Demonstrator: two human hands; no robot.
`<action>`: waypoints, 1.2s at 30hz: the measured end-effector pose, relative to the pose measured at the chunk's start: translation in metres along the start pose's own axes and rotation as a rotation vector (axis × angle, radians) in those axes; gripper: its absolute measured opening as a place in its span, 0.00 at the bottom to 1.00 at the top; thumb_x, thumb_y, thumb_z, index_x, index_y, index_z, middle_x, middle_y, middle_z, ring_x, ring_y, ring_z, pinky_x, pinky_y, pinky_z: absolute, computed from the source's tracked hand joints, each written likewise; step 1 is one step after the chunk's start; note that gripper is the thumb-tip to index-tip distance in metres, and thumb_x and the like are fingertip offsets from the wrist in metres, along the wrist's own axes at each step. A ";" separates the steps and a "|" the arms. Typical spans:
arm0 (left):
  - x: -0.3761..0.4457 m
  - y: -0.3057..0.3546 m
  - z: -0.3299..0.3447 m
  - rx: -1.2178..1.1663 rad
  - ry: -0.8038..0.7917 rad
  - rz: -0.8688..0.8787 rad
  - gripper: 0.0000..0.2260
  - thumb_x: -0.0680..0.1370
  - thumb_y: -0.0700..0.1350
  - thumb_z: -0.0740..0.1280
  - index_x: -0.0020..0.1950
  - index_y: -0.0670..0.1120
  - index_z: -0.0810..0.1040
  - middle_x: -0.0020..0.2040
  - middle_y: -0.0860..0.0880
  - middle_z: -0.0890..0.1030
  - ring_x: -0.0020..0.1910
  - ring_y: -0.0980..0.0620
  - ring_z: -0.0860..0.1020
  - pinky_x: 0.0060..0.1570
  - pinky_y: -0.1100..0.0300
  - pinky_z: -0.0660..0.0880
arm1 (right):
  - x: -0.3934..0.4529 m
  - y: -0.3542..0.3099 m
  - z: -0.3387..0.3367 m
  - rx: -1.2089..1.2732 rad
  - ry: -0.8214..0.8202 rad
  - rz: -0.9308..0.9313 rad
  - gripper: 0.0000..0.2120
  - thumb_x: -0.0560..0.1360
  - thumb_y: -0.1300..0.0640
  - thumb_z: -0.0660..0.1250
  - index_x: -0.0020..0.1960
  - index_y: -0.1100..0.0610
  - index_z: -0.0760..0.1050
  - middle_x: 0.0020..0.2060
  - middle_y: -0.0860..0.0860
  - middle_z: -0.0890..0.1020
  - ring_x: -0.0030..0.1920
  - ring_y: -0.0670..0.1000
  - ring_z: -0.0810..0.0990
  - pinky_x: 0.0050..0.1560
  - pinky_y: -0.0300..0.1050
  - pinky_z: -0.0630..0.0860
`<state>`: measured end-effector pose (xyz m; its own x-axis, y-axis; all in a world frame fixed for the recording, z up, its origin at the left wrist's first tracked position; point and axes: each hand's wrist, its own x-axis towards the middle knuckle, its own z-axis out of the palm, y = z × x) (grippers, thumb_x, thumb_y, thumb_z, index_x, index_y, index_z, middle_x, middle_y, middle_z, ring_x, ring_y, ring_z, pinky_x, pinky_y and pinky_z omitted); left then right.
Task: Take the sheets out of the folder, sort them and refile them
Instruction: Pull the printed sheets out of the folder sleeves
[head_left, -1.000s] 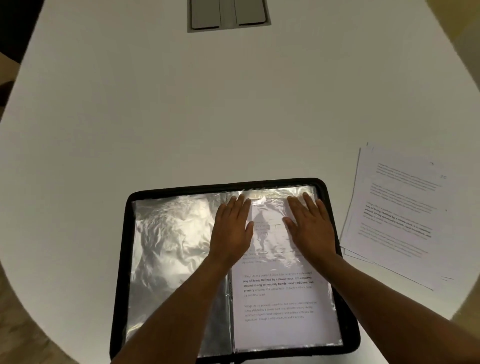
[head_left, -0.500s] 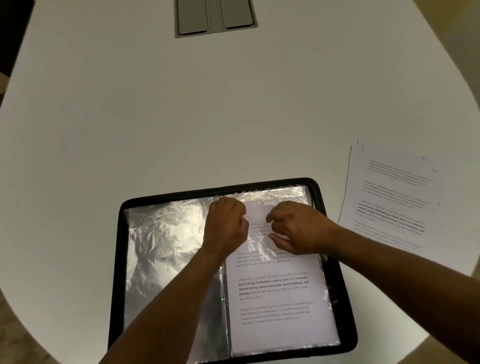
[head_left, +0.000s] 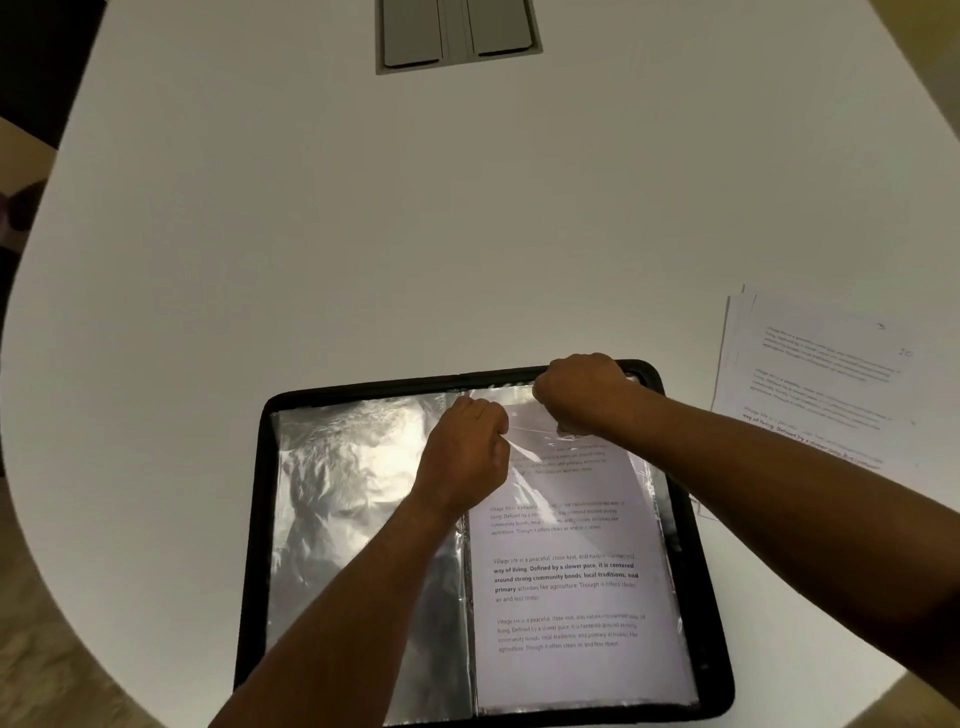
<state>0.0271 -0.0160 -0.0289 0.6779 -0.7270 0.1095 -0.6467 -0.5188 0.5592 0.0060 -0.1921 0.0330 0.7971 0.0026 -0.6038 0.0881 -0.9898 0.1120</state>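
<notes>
We see the left hand (head_left: 465, 447) and right hand (head_left: 584, 392) pinching the clear plastic sleeve (head_left: 524, 441) holding a printed white sheet (head_left: 566, 577) in the black-rimmed open folder (head_left: 254, 545).

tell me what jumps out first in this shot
A black folder lies open at the table's near edge, its clear sleeves glaring under the light. Both fists work at the top of the right-hand sleeve: the left hand pinches the plastic and the right hand grips at its top edge. A loose stack of sheets sits to the right.
</notes>
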 end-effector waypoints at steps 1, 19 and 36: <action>0.000 0.000 -0.001 -0.006 -0.002 0.003 0.07 0.71 0.40 0.57 0.40 0.43 0.74 0.36 0.48 0.75 0.38 0.49 0.71 0.34 0.55 0.72 | 0.002 -0.003 0.000 -0.028 -0.011 0.015 0.12 0.78 0.58 0.66 0.60 0.58 0.74 0.41 0.51 0.74 0.43 0.52 0.75 0.44 0.46 0.73; 0.006 0.006 -0.003 -0.059 -0.003 -0.080 0.06 0.71 0.40 0.61 0.41 0.42 0.77 0.37 0.47 0.78 0.40 0.52 0.73 0.37 0.63 0.67 | 0.009 0.008 -0.009 0.024 0.021 -0.078 0.11 0.77 0.54 0.68 0.59 0.56 0.77 0.47 0.50 0.79 0.45 0.49 0.77 0.47 0.44 0.74; 0.009 0.007 -0.003 -0.051 -0.023 -0.053 0.06 0.71 0.39 0.64 0.46 0.43 0.78 0.40 0.49 0.79 0.41 0.52 0.74 0.40 0.59 0.74 | 0.028 0.042 -0.031 0.410 -0.062 0.184 0.15 0.70 0.50 0.74 0.55 0.52 0.81 0.53 0.49 0.81 0.53 0.54 0.79 0.54 0.50 0.79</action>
<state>0.0295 -0.0244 -0.0218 0.7021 -0.7095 0.0604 -0.5910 -0.5332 0.6053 0.0504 -0.2293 0.0452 0.7393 -0.1748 -0.6503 -0.3052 -0.9478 -0.0921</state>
